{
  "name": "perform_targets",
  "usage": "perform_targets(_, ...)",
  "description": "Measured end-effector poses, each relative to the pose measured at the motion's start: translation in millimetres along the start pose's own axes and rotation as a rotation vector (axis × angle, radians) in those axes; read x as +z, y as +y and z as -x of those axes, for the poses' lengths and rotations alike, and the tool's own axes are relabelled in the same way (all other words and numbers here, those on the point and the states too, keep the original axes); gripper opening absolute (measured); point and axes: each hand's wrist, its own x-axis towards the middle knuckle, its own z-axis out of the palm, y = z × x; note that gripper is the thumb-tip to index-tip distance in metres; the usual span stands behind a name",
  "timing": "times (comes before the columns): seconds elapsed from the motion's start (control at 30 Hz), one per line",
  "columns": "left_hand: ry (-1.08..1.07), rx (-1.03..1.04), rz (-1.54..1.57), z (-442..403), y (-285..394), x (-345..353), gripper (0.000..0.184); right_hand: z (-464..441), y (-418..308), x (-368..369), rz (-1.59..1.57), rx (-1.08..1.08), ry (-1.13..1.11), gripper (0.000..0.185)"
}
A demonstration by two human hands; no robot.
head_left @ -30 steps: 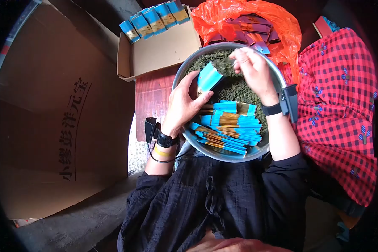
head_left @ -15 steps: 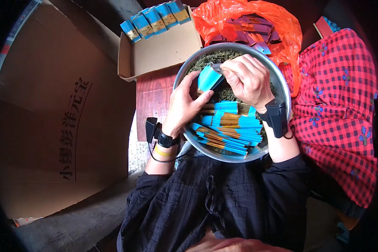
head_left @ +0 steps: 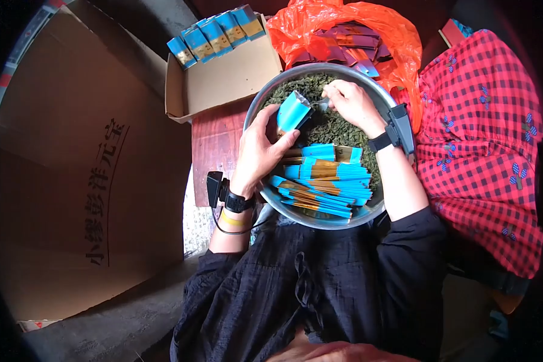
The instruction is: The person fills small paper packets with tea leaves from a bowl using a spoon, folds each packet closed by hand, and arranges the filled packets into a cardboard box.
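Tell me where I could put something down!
Inside the shallow box, in front of the blue packets, there's bare cardboard. A strip of table is free between that box, the big carton and the left hand. Crowded: the bowl, with leaves, flat packets and the right hand; the bag, with purple packets.

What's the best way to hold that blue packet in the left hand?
Probably pinch the blue packet across its lower end, coming from the left, as the left hand does. Its open-looking upper end faces the right hand, so that stays unobstructed.
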Motion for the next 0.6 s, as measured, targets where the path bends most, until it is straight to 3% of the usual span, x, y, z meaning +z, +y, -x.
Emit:
perform_targets(0.07,0.024,0.021,-0.042,1,0,-1,0.058,-1,-6,1,-0.077,0.133,-0.031,0.029)
perform_targets(0.2,0.021,0.006,-0.012,2,-6,0,0.059,-1,-8,-10,-0.446,0.08,0.135,0.029)
perform_targets(0.33,0.021,-0.001,-0.032,1,-6,1,0.059,5,-26,-24,-0.623,0.027,0.243,0.033)
perform_targets(0.47,0.031,0.023,-0.073,1,-8,1,0.059,15,-47,-15,-0.406,-0.203,0.132,0.031)
perform_targets(0.6,0.027,-0.02,-0.02,0,-10,2,0.063,24,-72,-4,-0.085,-0.572,0.166,0.015)
